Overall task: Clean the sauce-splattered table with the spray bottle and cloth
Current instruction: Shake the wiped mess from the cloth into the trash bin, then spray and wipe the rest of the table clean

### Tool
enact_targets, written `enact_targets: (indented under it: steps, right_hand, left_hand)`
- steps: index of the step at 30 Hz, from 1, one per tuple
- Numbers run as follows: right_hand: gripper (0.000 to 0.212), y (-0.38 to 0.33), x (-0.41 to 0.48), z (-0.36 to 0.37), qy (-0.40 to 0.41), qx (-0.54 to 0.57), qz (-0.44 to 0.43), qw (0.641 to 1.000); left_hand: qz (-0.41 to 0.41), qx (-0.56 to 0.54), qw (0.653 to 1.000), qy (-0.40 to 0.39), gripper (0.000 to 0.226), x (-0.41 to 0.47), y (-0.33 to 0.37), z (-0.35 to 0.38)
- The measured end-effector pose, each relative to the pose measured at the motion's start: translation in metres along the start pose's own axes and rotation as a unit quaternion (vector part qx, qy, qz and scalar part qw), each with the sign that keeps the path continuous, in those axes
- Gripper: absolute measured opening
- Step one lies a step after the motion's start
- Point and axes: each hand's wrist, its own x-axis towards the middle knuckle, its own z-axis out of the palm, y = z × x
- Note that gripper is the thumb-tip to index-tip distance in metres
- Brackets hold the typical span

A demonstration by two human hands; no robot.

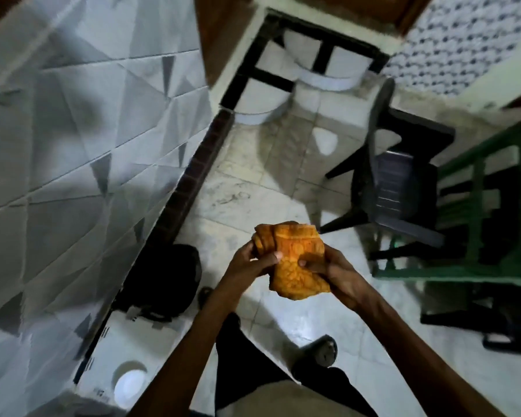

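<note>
An orange patterned cloth [292, 260], bunched and folded, is held in front of me over the floor. My left hand [250, 263] grips its left side with the thumb on top. My right hand [334, 272] pinches its right side, thumb pressed on the fabric. No spray bottle and no table top with sauce is in view.
A grey tiled wall [73, 145] fills the left. A dark plastic chair [403, 188] stands at right beside a green wooden frame [500, 206]. White tubs [325, 73] sit under a black frame at the back. A black bag [169, 281] lies on the pale tiled floor by the wall.
</note>
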Motion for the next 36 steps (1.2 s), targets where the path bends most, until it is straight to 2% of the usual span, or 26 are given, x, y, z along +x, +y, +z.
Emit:
enact_targets:
  steps: [6, 11, 17, 21, 27, 31, 34, 36]
  right_hand:
    - [0.046, 0.061, -0.117, -0.163, 0.089, 0.104, -0.046, 0.99]
    - [0.053, 0.119, -0.204, -0.278, 0.169, 0.193, -0.068, 0.964]
    - [0.042, 0.149, -0.293, -0.384, 0.265, 0.251, -0.106, 0.925]
    - [0.051, 0.159, -0.326, -0.444, 0.325, 0.256, -0.128, 0.901]
    - [0.052, 0.171, -0.362, -0.562, 0.395, 0.232, -0.129, 0.88]
    - [0.059, 0.179, -0.378, -0.647, 0.419, 0.202, -0.136, 0.875]
    - [0.065, 0.183, -0.397, -0.708, 0.431, 0.207, -0.139, 0.868]
    - [0.066, 0.186, -0.409, -0.741, 0.43, 0.209, -0.152, 0.865]
  left_hand:
    - [0.025, 0.096, 0.992, -0.076, 0.045, 0.0, -0.031, 0.195]
    - [0.029, 0.16, 0.976, -0.144, 0.039, -0.009, -0.063, 0.348]
    - [0.046, 0.214, 0.951, -0.22, 0.048, -0.011, -0.079, 0.511]
    - [0.06, 0.231, 0.937, -0.255, 0.039, 0.001, -0.09, 0.598]
    - [0.061, 0.232, 0.922, -0.305, 0.054, 0.029, -0.117, 0.728]
    - [0.061, 0.235, 0.912, -0.331, 0.053, 0.052, -0.132, 0.807]
    - [0.046, 0.248, 0.903, -0.349, 0.063, 0.067, -0.138, 0.873]
    - [0.054, 0.245, 0.896, -0.367, 0.058, 0.072, -0.138, 0.911]
